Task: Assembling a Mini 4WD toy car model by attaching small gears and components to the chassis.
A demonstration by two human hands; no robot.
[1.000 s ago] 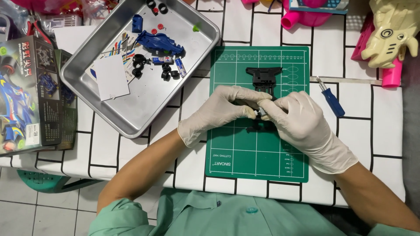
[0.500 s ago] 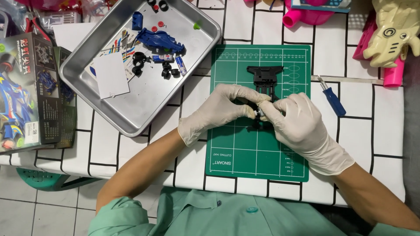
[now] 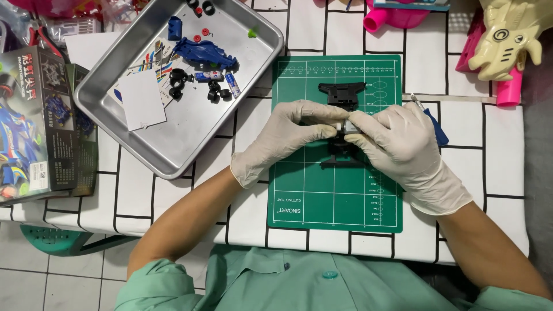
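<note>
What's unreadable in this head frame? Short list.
- Middle of the black chassis: head view, covered by the left hand and right hand.
- Small grey part between the fingers: mostly hidden, kind unclear.
- Blue screwdriver: partly behind the right hand.
- Small parts in the metal tray: too small.

Two gloved hands meet over a black toy-car chassis [image 3: 344,92] lying on a green cutting mat [image 3: 322,196]. The left hand [image 3: 282,138] and right hand [image 3: 403,147] pinch a small silver part [image 3: 347,126] between their fingertips. A metal tray [image 3: 173,155] to the left holds a blue car body [image 3: 204,53], black wheels and a white sheet.
</note>
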